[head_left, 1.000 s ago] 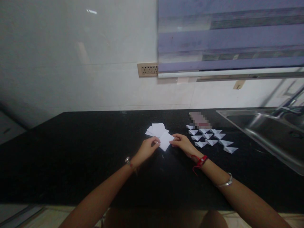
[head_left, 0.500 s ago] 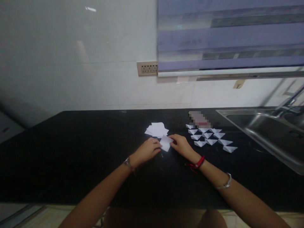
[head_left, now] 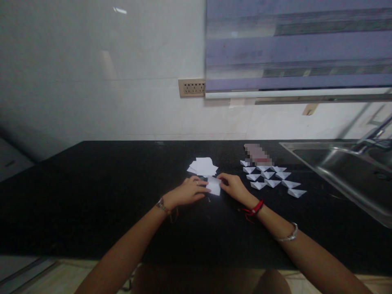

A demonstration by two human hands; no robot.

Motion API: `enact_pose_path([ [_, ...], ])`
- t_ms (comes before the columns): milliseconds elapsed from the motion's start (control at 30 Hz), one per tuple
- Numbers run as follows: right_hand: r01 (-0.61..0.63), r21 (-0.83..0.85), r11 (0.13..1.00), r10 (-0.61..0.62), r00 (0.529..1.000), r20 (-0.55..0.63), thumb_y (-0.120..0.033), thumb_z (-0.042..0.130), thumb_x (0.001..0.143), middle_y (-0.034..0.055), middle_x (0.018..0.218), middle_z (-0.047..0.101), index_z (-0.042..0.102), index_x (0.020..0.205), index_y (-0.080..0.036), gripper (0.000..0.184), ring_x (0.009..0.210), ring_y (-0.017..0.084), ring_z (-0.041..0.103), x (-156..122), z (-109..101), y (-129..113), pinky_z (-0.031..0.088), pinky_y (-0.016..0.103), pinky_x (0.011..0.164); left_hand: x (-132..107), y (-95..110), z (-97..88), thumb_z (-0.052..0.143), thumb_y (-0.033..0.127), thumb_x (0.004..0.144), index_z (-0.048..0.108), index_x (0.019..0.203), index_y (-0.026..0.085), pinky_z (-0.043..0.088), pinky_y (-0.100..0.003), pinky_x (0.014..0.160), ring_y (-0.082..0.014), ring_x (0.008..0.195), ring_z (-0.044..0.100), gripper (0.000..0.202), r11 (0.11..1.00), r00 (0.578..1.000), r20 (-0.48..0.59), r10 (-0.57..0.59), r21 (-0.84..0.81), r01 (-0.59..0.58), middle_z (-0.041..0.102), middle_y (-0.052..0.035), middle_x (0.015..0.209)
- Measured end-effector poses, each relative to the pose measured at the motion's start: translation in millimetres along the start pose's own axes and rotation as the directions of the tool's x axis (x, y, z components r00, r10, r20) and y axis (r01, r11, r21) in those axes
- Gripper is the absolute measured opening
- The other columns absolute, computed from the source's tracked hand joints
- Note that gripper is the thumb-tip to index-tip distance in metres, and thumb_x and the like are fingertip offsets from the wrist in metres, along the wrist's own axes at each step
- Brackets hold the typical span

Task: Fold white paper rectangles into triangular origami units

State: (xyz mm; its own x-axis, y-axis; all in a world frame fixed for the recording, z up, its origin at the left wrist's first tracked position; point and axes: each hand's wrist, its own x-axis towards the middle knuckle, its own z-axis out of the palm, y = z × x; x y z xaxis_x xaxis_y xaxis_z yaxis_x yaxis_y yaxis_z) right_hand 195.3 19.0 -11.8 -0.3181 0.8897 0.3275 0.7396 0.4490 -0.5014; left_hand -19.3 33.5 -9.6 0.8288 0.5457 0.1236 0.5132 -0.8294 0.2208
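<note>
A small square sheet of white paper point(head_left: 214, 186) lies between my hands on the dark counter. My left hand point(head_left: 189, 191) rests at the paper's left edge, fingers stretched out with the tips on it. At the right edge, my right hand point(head_left: 231, 184) pinches the paper between thumb and fingers. Just beyond is a loose pile of white paper sheets point(head_left: 203, 165). To the right, several folded white paper pieces point(head_left: 267, 174) sit in uneven rows.
A pixelated pinkish flat object point(head_left: 256, 152) lies behind the folded pieces. On the right a steel sink point(head_left: 343, 171) with a faucet point(head_left: 375, 132) is set into the black counter point(head_left: 92, 196). A socket strip point(head_left: 192, 87) and a purple blind point(head_left: 294, 49) are on the wall.
The paper has turned, so its edges now sit squarer to me. My left fingers have straightened and spread over its left side, while my right hand has hardly moved.
</note>
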Motion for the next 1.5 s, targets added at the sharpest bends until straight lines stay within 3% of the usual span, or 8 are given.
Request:
enact_pose_path([
  [300,0.202,0.010,0.979,-0.202,0.973,0.110,-0.005,0.046,0.071,0.0051,0.084,0.062,0.061,0.085,-0.015,0.023,0.078,0.014,0.054,-3,-7,5,0.041,0.025,0.072,0,-7,-0.4,0.045,0.026,0.081,0.052,0.108,0.031,0.027,-0.035,0.089,-0.0190,0.104,0.037,0.028,0.995,0.999,-0.049,-0.019,-0.094,0.015,0.054,0.0009,0.112],
  [433,0.342,-0.059,0.938,-0.327,0.929,0.175,-0.003,0.045,0.072,0.0070,0.089,0.061,0.060,0.088,-0.014,0.025,0.085,0.015,0.052,-4,-7,-1,0.040,0.027,0.077,4,-15,4.9,0.047,0.025,0.080,0.056,0.102,0.028,0.030,-0.033,0.087,-0.0173,0.101,0.041,0.023,0.989,0.995,-0.088,-0.036,-0.144,0.023,0.058,0.0007,0.104],
  [567,0.438,-0.131,0.889,-0.401,0.885,0.236,-0.002,0.044,0.073,0.0080,0.089,0.060,0.060,0.088,-0.013,0.025,0.086,0.016,0.050,-6,-8,-9,0.040,0.028,0.077,7,-19,10.6,0.054,0.029,0.076,0.060,0.088,0.020,0.033,-0.029,0.084,-0.0156,0.094,0.048,0.016,0.975,0.974,-0.194,-0.116,-0.210,0.075,0.060,-0.0016,0.095],
  [700,0.474,-0.178,0.862,-0.421,0.867,0.267,-0.006,0.040,0.078,0.0087,0.093,0.059,0.060,0.091,-0.014,0.026,0.088,0.016,0.051,-8,-8,-12,0.041,0.028,0.077,7,-18,9.4,0.059,0.030,0.072,0.055,0.101,0.018,0.034,-0.029,0.086,-0.0162,0.097,0.047,0.031,0.974,0.954,-0.268,-0.134,-0.215,0.076,0.057,-0.0047,0.104],
  [833,0.481,-0.210,0.851,-0.419,0.864,0.280,-0.009,0.039,0.081,0.0085,0.094,0.059,0.061,0.095,-0.016,0.027,0.087,0.016,0.052,-9,-7,-10,0.042,0.028,0.075,9,-18,7.2,0.052,0.025,0.078,0.052,0.109,0.023,0.032,-0.031,0.090,-0.0163,0.103,0.043,0.031,0.987,0.985,-0.169,-0.019,-0.162,-0.008,0.055,-0.0022,0.112],
  [933,0.483,-0.210,0.850,-0.424,0.864,0.272,-0.012,0.040,0.082,0.0087,0.094,0.059,0.061,0.094,-0.016,0.025,0.086,0.017,0.053,-9,-7,-10,0.043,0.028,0.074,9,-16,5.9,0.048,0.023,0.079,0.053,0.108,0.024,0.032,-0.033,0.089,-0.0168,0.103,0.044,0.029,0.991,0.994,-0.109,0.000,-0.136,-0.015,0.055,-0.0013,0.112],
  [1267,0.504,-0.198,0.841,-0.441,0.850,0.288,-0.013,0.040,0.082,0.0090,0.098,0.059,0.062,0.095,-0.016,0.026,0.091,0.017,0.052,-7,-6,-9,0.043,0.028,0.076,8,-9,-0.8,0.048,0.023,0.080,0.055,0.102,0.020,0.034,-0.031,0.086,-0.0168,0.099,0.046,0.023,0.995,0.994,-0.111,0.021,-0.090,-0.031,0.058,-0.0037,0.104],
  [1500,0.483,-0.152,0.862,-0.428,0.856,0.291,-0.004,0.040,0.076,0.0083,0.099,0.059,0.063,0.094,-0.017,0.032,0.091,0.016,0.053,-5,-4,-5,0.042,0.028,0.079,8,-3,-1.1,0.046,0.021,0.079,0.059,0.091,0.020,0.033,-0.032,0.087,-0.0175,0.101,0.044,0.018,1.000,0.996,-0.090,-0.004,-0.027,0.001,0.057,-0.0038,0.107],
])
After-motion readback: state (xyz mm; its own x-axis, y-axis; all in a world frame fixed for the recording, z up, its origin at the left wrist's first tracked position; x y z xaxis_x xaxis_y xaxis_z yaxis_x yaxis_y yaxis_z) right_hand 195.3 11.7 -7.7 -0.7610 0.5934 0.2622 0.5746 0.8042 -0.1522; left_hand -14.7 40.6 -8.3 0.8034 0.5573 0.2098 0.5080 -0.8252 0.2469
